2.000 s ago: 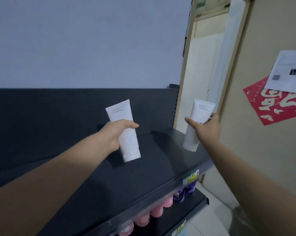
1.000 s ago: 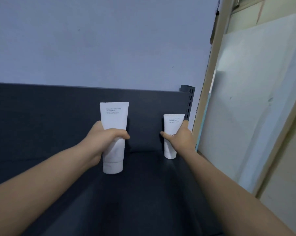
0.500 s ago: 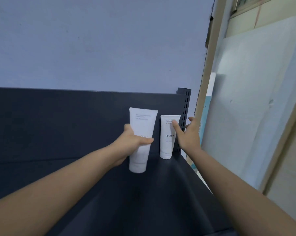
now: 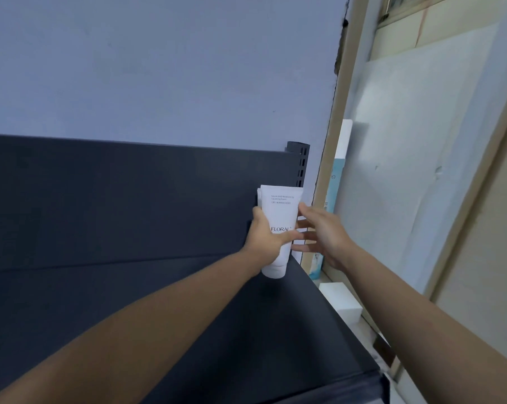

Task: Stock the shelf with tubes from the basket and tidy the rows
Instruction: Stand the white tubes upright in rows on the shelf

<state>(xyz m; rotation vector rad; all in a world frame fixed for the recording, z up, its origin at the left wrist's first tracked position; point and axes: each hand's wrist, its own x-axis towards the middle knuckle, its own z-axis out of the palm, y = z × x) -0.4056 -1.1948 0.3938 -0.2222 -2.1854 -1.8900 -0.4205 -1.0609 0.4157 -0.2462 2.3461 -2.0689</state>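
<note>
the white tube [image 4: 278,211] with "floral" printed on it was upright, cap end down, in the back right corner of the shelf [image 4: 188,301], close to the dark back panel [image 4: 130,193]. couldn't tell if the cap was actually sitting on the shelf or just above it. the left hand [image 4: 265,240] had it gripped around the middle, thumb across the front and the other fingers curled round the back. a sliver of a second tube [image 4: 258,196] peeked out right behind it at the top left. the right hand [image 4: 322,231] was just beside the tube's right side, holding nothing, fingers straight and spread apart, tips at the tube's edge. behind the corner stood the slotted post [image 4: 300,158], then the bluish wall [image 4: 159,68]. a white block [image 4: 339,301] lay past the shelf's right edge, lower down.
</note>
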